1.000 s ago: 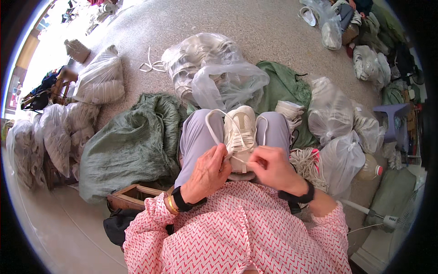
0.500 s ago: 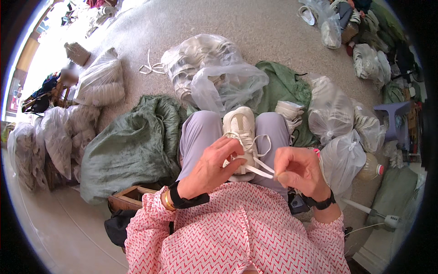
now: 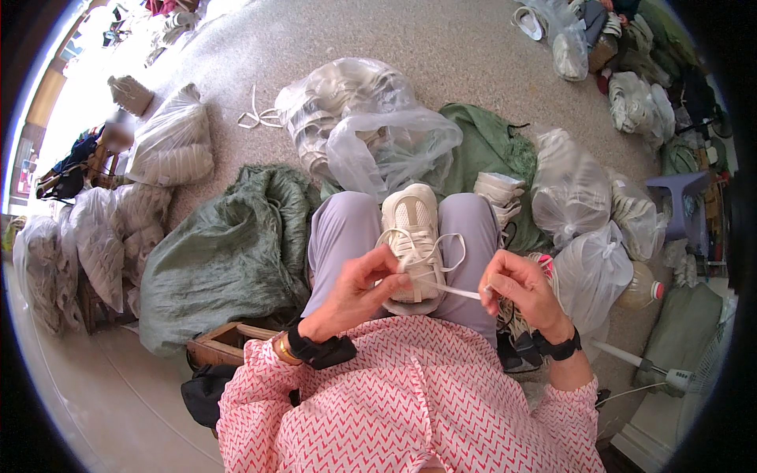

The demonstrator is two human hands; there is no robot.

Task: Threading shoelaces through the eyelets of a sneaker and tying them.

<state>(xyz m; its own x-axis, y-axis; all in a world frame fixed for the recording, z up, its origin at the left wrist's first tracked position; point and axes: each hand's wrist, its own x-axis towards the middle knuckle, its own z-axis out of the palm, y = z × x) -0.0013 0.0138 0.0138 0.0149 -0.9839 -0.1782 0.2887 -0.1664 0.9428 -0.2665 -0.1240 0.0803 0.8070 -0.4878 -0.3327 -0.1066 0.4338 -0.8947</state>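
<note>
A white sneaker (image 3: 410, 225) lies between my knees on my lap, toe pointing away from me. My left hand (image 3: 359, 288) pinches its white shoelace (image 3: 453, 290) near the shoe's tongue. My right hand (image 3: 516, 288) grips the lace's free end, stretched taut to the right. A loop of lace curls over the right side of the shoe. I wear light purple trousers and a pink patterned top.
Clear plastic bags of white shoes (image 3: 371, 118) lie ahead; more bags (image 3: 591, 236) sit at my right. Green sacks (image 3: 225, 252) lie at my left and behind the bags. A loose lace (image 3: 256, 118) lies on the floor. A purple stool (image 3: 682, 197) stands far right.
My hands were together over the shoe's heel end. My right hand has moved right and outward, drawing the lace taut, while my left stays at the shoe.
</note>
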